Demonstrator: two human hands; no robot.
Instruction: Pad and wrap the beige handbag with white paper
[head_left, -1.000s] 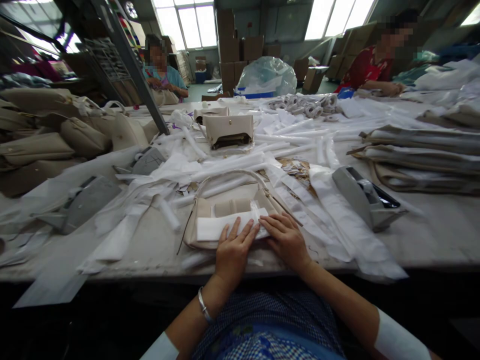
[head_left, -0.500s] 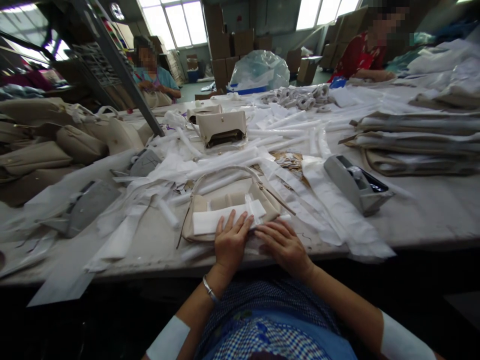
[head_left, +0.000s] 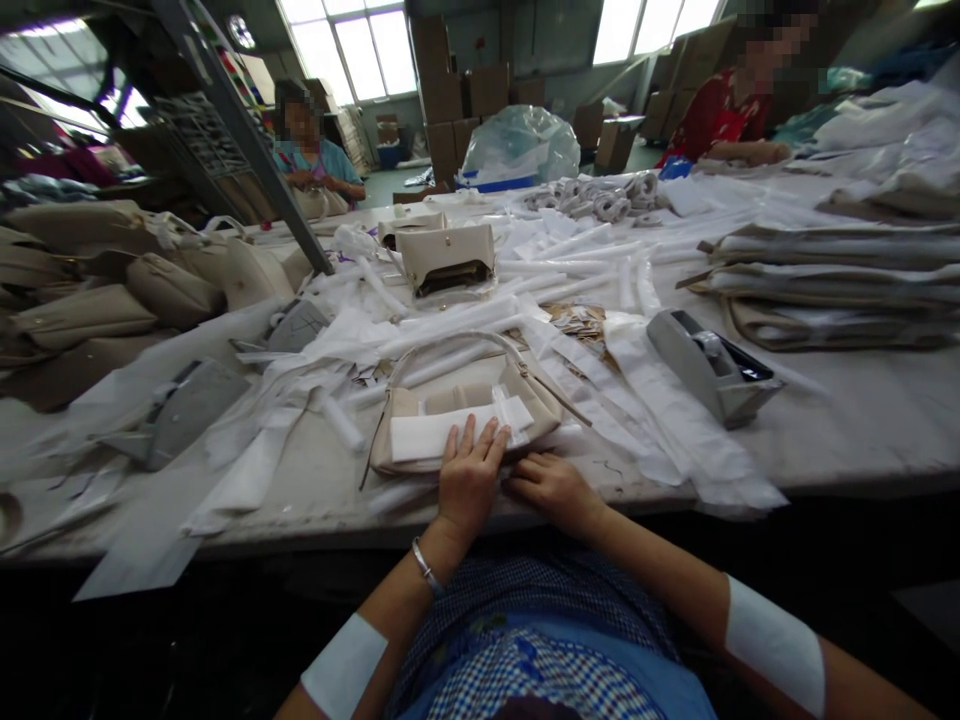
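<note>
A beige handbag point(head_left: 550, 408) lies on the table in front of me, its strap arched away from me. Across its front is a folded white sheet point(head_left: 420, 437), with a clear plastic piece point(head_left: 513, 412) at the sheet's right end. My left hand point(head_left: 471, 480) rests flat on the sheet, fingers stretched out. Close to the bag's lower right edge, my right hand point(head_left: 556, 492) has its fingers curled and pressed together. Whatever is under those fingertips is hidden.
Grey tape dispensers point(head_left: 701, 365) stand at right and left. White wrapping strips point(head_left: 645, 400) cover much of the table. Wrapped flat bags point(head_left: 847, 290) are stacked at right, more handbags point(head_left: 82, 320) piled at left. A metal post point(head_left: 255, 140) rises at left. Two people sit across the table.
My right hand has drawn its fingers in and moved slightly down, off the bag's edge. My left hand stays on the sheet, shifted slightly right.
</note>
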